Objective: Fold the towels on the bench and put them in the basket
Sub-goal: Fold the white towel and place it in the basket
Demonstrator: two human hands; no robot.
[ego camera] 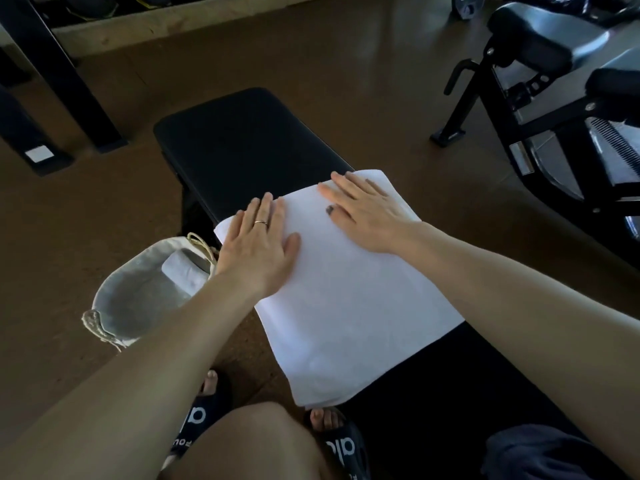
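1. A white towel (346, 289) lies flat across the black padded worktop (249, 147), folded into a broad rectangle, its near-left corner hanging over the worktop's edge toward the floor (86, 220).
2. The left hand (258, 245) rests palm down on the towel's far-left part, fingers straight and slightly spread, fingertips reaching the towel's far edge; a thin ring sits on 1 finger.
3. The right hand (363, 216) lies palm down on the towel's far-right part, fingers straight and fanned out, with a dark ring on 1 finger. Neither hand grips or pinches the cloth; both press flat on it.
4. The 2 hands are apart, with bare towel between them.
5. A pale fabric basket (138, 296) with rope handles stands on the floor just left of the worktop, near the left forearm. Inside it lies 1 folded white towel (183, 275), against the side nearest the worktop.
6. Below the towel's hanging corner, 2 feet in black slide sandals (341, 445) with white lettering rest on the floor, and a bare knee shows at the bottom of the view.
7. Black gym equipment (554, 98) stands to the right, well apart from the towel.
8. A dark cloth (540, 455) sits at the bottom right.
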